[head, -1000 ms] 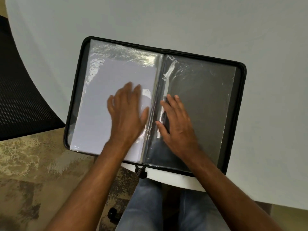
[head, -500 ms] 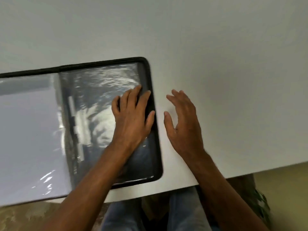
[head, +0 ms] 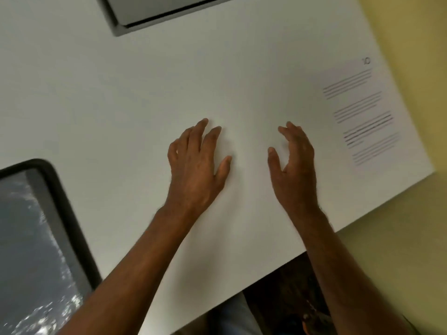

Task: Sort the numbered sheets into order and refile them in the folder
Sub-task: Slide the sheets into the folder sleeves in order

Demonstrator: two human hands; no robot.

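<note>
A white sheet numbered 10 [head: 358, 112], printed with grey text lines, lies at the table's right end near the corner. The open black zip folder [head: 60, 213] with shiny plastic sleeves is at the lower left, only its right corner in view. My left hand [head: 196, 165] hovers over bare table, fingers spread, holding nothing. My right hand [head: 295, 165] is beside it, fingers loosely curled and apart, empty, a short way left of the sheet.
The white table [head: 145, 105] fills most of the view; its front edge runs diagonally from lower middle to the right corner. A grey flat object [head: 150, 13], possibly a laptop, lies at the top. Yellowish floor is to the right.
The view has swung right. Both hands left the folder and moved right over bare table. The folder slid to the lower left of view, and sheet 10 came into view.
</note>
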